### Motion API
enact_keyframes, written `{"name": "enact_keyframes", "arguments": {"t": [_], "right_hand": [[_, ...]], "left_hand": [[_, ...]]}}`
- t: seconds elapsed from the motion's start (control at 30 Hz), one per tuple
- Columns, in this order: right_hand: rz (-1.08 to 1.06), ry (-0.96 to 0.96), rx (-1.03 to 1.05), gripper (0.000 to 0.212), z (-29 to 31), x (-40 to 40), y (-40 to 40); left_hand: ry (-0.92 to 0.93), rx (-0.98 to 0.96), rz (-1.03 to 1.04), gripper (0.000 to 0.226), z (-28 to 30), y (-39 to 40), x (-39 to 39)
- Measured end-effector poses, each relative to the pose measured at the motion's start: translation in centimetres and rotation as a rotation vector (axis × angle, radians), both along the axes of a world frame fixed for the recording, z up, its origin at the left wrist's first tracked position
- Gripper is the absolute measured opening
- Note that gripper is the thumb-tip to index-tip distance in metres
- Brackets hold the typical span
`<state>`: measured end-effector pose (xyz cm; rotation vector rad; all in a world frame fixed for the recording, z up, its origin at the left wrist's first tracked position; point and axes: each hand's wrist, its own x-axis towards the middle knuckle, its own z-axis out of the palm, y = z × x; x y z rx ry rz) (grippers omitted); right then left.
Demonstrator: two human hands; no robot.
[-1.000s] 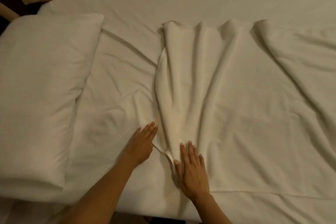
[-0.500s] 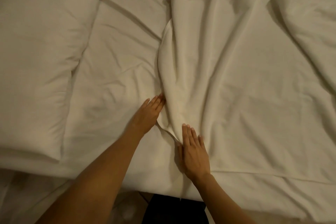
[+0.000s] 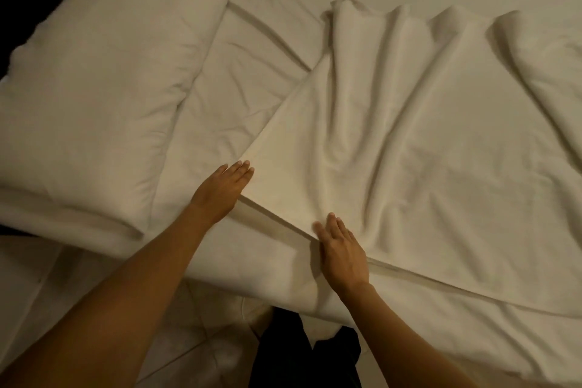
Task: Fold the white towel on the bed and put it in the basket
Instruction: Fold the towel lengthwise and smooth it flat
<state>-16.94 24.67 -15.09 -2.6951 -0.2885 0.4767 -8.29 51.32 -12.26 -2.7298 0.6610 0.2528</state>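
Observation:
The white towel (image 3: 419, 148) lies spread over the bed, rumpled into long ridges that run away from me. Its near left corner now lies flat, forming a slanted left edge. My left hand (image 3: 220, 192) rests flat with fingers together at that corner, fingertips touching the towel's edge. Over to the right, my right hand (image 3: 341, 250) presses flat on the towel's near edge, fingers slightly apart. Neither hand grips anything. No basket is in view.
A large white pillow (image 3: 104, 85) lies on the left of the bed. The bed sheet (image 3: 245, 79) is creased between pillow and towel. The bed's near edge (image 3: 239, 274) drops to a tiled floor (image 3: 189, 334), where my dark trousers (image 3: 302, 356) show.
The folded-under left flap of the towel has been pulled out to the left and flattened. My left hand moved left with it; my right hand stayed on the near edge.

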Motion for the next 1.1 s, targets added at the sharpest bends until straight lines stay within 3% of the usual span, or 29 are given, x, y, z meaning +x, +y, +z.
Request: {"name": "enact_keyframes", "arguments": {"t": [0.13,0.4,0.53,0.63,0.8,0.93,1.1], "right_hand": [[0.039,0.036,0.041,0.059,0.4,-0.7,1.5],[-0.005,0.083,0.092,0.061,0.9,-4.4,4.2],[0.105,0.184,0.024,0.055,-0.2,-4.8,3.5],[0.086,0.142,0.031,0.068,-0.4,-4.8,3.4],[-0.065,0.150,-0.084,0.071,-1.6,-4.0,3.8],[-0.072,0.195,-0.163,0.062,-2.9,-4.0,4.1],[-0.083,0.210,-0.163,0.063,-2.0,-3.5,3.8]], "left_hand": [[-0.020,0.004,0.051,0.068,0.2,2.5,-3.2],[0.153,0.035,0.138,0.044,-0.3,5.4,-11.0],[0.209,-0.082,0.248,0.059,-0.5,3.8,-11.5],[0.389,-0.029,0.354,0.068,-1.1,3.3,-11.3],[0.382,-0.206,0.407,0.088,-1.8,2.7,-10.7],[0.459,-0.218,0.520,0.074,-3.3,2.6,-10.5],[0.403,-0.234,0.532,0.102,-2.4,2.2,-10.2]]}}
